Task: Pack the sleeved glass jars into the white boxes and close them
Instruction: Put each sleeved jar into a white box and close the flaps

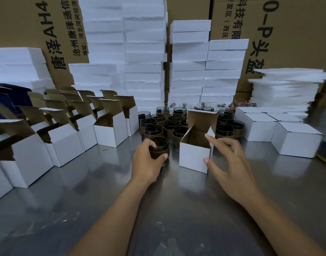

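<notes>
Step in hand: loading one jar into one open box. The left hand [147, 159] grips a sleeved jar [159, 147] around its brown sleeve, fingers and thumb curled about it; the jar is upright, low over the metal table [177, 209] and just left of the open box [193, 156]. Whether its base touches the table cannot be told. The right hand [230, 163] holds nothing: forefinger and thumb are extended, the forefinger at the right side flap and the thumb at the box's near right corner. Use that hand to steady the box and hold the flap clear of the opening. Lift the jar above the rim, keep it upright, centre it over the opening, then lower it without catching the side flaps or the tall rear lid. Grip by the sleeve, not the bare glass rim. Once the jar is seated, fold the side flaps inward first, then bring the lid down and tuck it. More jars [169, 124] stand behind the box, empty boxes [110, 133] to the left, closed boxes [295, 143] to the right.
</notes>
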Demonstrator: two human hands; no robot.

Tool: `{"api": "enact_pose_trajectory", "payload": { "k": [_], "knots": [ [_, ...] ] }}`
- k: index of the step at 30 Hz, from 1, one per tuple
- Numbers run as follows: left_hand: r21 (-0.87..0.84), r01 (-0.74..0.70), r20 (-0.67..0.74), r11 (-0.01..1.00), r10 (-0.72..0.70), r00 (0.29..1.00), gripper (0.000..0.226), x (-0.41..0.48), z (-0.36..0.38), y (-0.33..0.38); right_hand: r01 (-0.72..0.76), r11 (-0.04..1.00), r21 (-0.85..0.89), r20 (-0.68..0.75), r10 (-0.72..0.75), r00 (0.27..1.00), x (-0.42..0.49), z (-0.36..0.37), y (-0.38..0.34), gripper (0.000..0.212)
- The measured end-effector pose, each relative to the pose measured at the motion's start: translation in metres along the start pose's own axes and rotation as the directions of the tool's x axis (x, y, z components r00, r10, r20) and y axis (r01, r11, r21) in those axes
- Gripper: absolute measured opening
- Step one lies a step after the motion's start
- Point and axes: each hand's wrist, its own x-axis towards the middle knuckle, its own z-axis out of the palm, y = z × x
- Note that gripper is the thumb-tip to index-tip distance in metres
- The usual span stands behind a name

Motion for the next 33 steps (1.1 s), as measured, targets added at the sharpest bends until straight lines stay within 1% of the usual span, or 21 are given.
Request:
{"api": "enact_pose_trajectory", "payload": {
  "k": [2, 4, 6, 9, 10, 12, 14, 16, 17, 19, 21, 25, 28, 30, 33],
  "knots": [
    [-0.003, 0.003, -0.013, 1.000, -0.003, 1.000, 0.031, 0.000, 0.000, 0.000, -0.025, 0.999, -0.023, 0.007, 0.025, 1.000, 0.000, -0.001, 0.001, 0.062],
    [-0.042, 0.013, -0.036, 0.999, -0.015, 0.999, 0.032, -0.001, -0.001, 0.001, -0.040, 0.999, -0.030, 0.007, 0.040, 0.999, -0.001, -0.001, 0.001, 0.063],
    [-0.120, 0.026, -0.064, 0.992, -0.034, 0.997, 0.032, -0.002, -0.004, 0.006, -0.037, 0.999, -0.029, -0.014, 0.036, 0.999, -0.001, -0.001, 0.000, 0.063],
    [-0.298, 0.033, -0.086, 0.954, -0.061, 0.994, 0.027, -0.007, -0.009, 0.021, -0.028, 1.000, -0.012, -0.096, 0.027, 0.995, -0.001, -0.001, -0.004, 0.061],
    [-0.373, 0.025, -0.072, 0.927, -0.056, 0.996, 0.027, -0.010, -0.012, 0.027, -0.025, 1.000, 0.009, -0.134, 0.026, 0.991, -0.001, -0.001, -0.007, 0.058],
    [-0.529, 0.018, 0.001, 0.849, -0.020, 1.000, 0.030, -0.016, -0.016, 0.039, -0.001, 0.997, 0.078, -0.201, 0.017, 0.980, -0.002, -0.001, -0.013, 0.048],
    [-0.623, 0.031, 0.103, 0.781, 0.043, 0.994, 0.040, -0.024, -0.020, 0.048, 0.023, 0.980, 0.196, -0.207, 0.018, 0.978, -0.004, -0.001, -0.020, 0.039],
    [-0.638, 0.051, 0.196, 0.769, 0.098, 0.976, 0.052, -0.030, -0.020, 0.054, 0.000, 0.936, 0.351, -0.128, 0.048, 0.991, -0.007, -0.001, -0.028, 0.037],
    [-0.640, 0.061, 0.234, 0.766, 0.119, 0.965, 0.055, -0.032, -0.019, 0.056, -0.026, 0.908, 0.417, -0.074, 0.063, 0.995, -0.008, -0.001, -0.031, 0.040],
    [-0.637, 0.076, 0.293, 0.767, 0.150, 0.944, 0.051, -0.036, -0.014, 0.058, -0.086, 0.868, 0.489, 0.030, 0.082, 0.996, -0.010, 0.000, -0.035, 0.045],
    [-0.628, 0.100, 0.338, 0.771, 0.154, 0.929, 0.046, -0.038, -0.009, 0.058, -0.133, 0.823, 0.553, 0.091, 0.099, 0.991, -0.010, 0.001, -0.038, 0.044],
    [-0.646, 0.127, 0.355, 0.753, 0.149, 0.923, 0.052, -0.037, -0.004, 0.057, -0.200, 0.697, 0.688, 0.128, 0.155, 0.980, -0.006, 0.001, -0.042, 0.047],
    [-0.657, 0.147, 0.371, 0.740, 0.147, 0.917, 0.041, -0.033, -0.005, 0.053, -0.258, 0.582, 0.771, 0.160, 0.216, 0.963, -0.004, -0.002, -0.044, 0.042],
    [-0.637, 0.146, 0.377, 0.757, 0.141, 0.916, 0.033, -0.032, -0.004, 0.051, -0.311, 0.543, 0.780, 0.205, 0.247, 0.947, -0.003, -0.004, -0.046, 0.044],
    [-0.622, 0.140, 0.365, 0.771, 0.128, 0.922, 0.030, -0.032, -0.001, 0.049, -0.408, 0.479, 0.777, 0.295, 0.296, 0.908, -0.002, -0.004, -0.045, 0.045]
  ]
}}
